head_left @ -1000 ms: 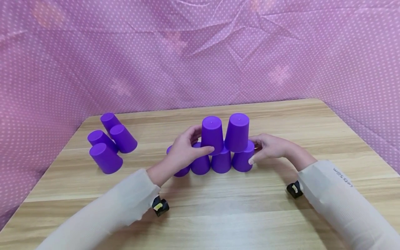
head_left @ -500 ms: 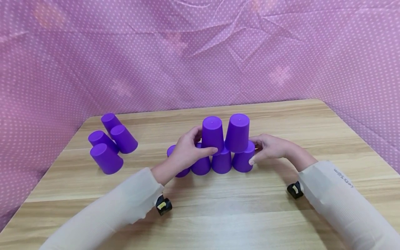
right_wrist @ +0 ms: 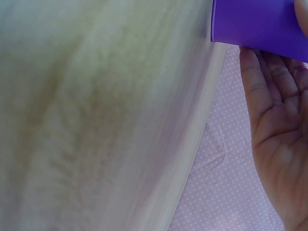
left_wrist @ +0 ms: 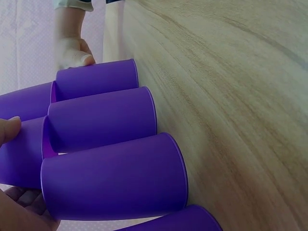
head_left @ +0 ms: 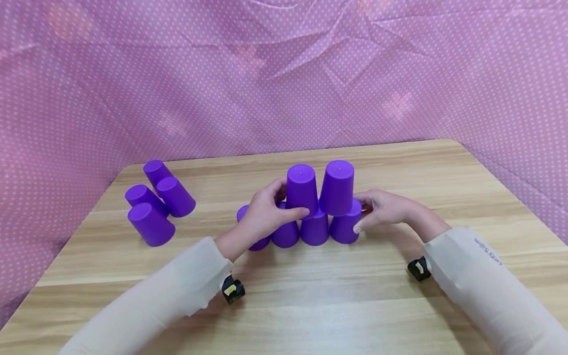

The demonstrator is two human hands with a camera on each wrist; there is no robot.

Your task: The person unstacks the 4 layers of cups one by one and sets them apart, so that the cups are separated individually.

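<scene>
The light brown, wood-grained table has rounded far corners. Directly on it stand, upside down, a row of four purple tapered plastic cups near the middle and a close group of four similar cups at the left.

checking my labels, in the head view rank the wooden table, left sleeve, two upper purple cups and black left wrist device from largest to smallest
1. Wooden table
2. Left sleeve
3. Upper left purple cup and upper right purple cup: too alike to rank
4. Black left wrist device
</scene>
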